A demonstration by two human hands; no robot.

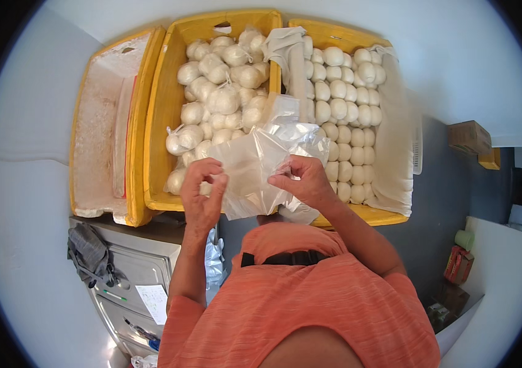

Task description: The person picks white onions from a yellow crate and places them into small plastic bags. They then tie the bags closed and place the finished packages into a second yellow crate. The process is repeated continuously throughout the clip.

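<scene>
A clear plastic bag [254,170] is spread in front of my torso, above the near edge of the boxes. My right hand [307,179] pinches its right side between thumb and fingers. At the bag's left edge is my left hand [203,191], thumb and forefinger curved with their tips close together; whether they grip the film is unclear. More clear plastic bags [304,135] lie bunched just beyond my right hand. White round buns [338,108] sit in tight rows in the right-hand box. Bagged white buns [223,100], some with knotted tops, are heaped in the middle box.
The yellow middle box [162,115] stands beside the yellow right box [343,30], which is lined with cloth [392,152]. At left is an open foam-lined box [99,115]. A metal sink counter [136,262] holds a written paper [152,301] and a dark bag [88,253].
</scene>
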